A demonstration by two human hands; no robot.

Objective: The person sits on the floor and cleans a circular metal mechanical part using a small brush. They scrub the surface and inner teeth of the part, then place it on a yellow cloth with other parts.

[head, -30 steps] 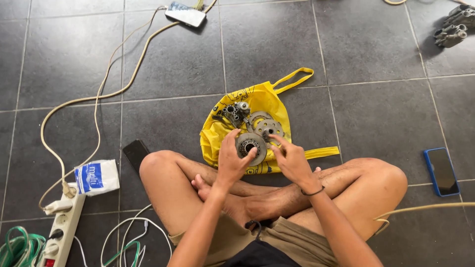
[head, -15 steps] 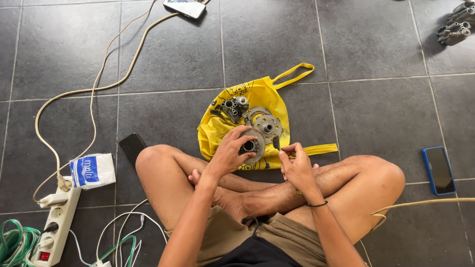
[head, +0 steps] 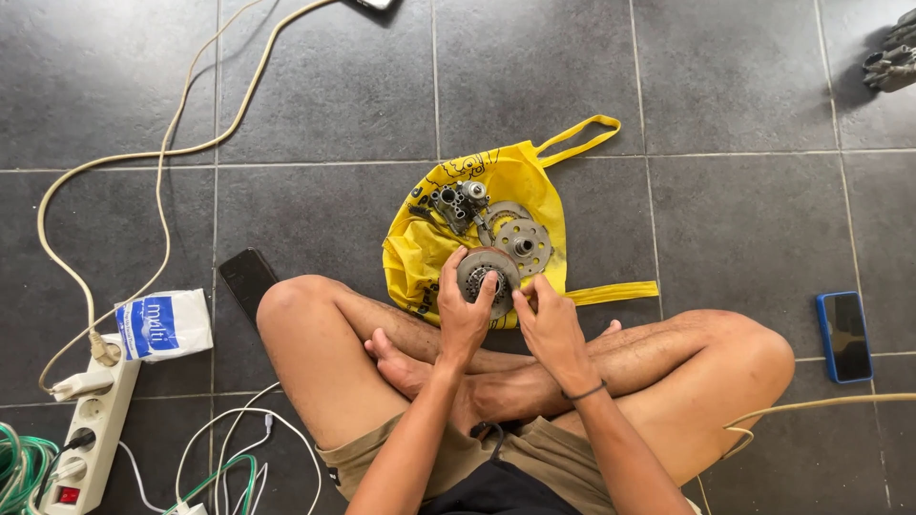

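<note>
I sit cross-legged on a dark tiled floor with a yellow bag [head: 534, 181] spread flat in front of my knees. My left hand [head: 465, 310] grips a round metal toothed disc [head: 485, 271] over the bag's near edge, fingers curled over its hub. My right hand [head: 546, 324] is beside it on the right, index finger and thumb touching the disc's rim. Farther back on the bag lie another drilled metal disc [head: 523, 242] and a grey cast metal housing part [head: 456, 204].
A dark phone [head: 248, 279] lies by my left knee, a blue-cased phone [head: 843, 336] at the right. A white packet [head: 164, 324], a power strip [head: 91, 429] with cables, and a beige cord [head: 172, 153] occupy the left. Metal parts [head: 892, 59] sit top right.
My right hand drew back towards my lap, then came forward again to the disc's rim. My left hand has kept hold of the disc, which sits slightly nearer to me.
</note>
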